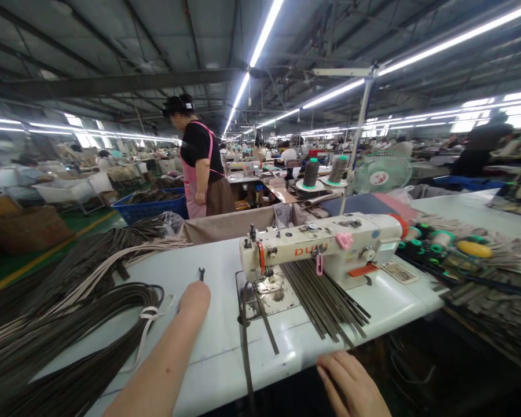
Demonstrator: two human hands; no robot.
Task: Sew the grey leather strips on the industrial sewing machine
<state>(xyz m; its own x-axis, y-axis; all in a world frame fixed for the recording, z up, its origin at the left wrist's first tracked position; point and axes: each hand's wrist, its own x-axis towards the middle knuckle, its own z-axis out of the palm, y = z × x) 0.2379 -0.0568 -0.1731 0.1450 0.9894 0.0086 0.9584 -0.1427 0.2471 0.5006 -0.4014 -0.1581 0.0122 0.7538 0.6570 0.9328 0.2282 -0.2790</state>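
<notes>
My left hand (195, 299) is closed on the white tabletop, left of the sewing machine. The open jaw of a small dark wrench (201, 273) sticks out past its knuckles; the rest of the tool is hidden. At the table's front edge, my right hand (351, 382) lies with fingers stretched out and nothing visible in it. The white sewing machine (301, 246) stands between and beyond the hands. Dark narrow strips (325, 298) lie fanned out under its arm. Two more strips (265, 321) run from near the needle toward the front edge, one hanging over it.
Bundles of dark strips (108, 324), one tied with a white band, cover the table's left side. Thread spools (440, 240) and a green fan (382, 172) are at the right. A person in a pink apron (191, 174) stands beyond the table near a blue basket (130, 211).
</notes>
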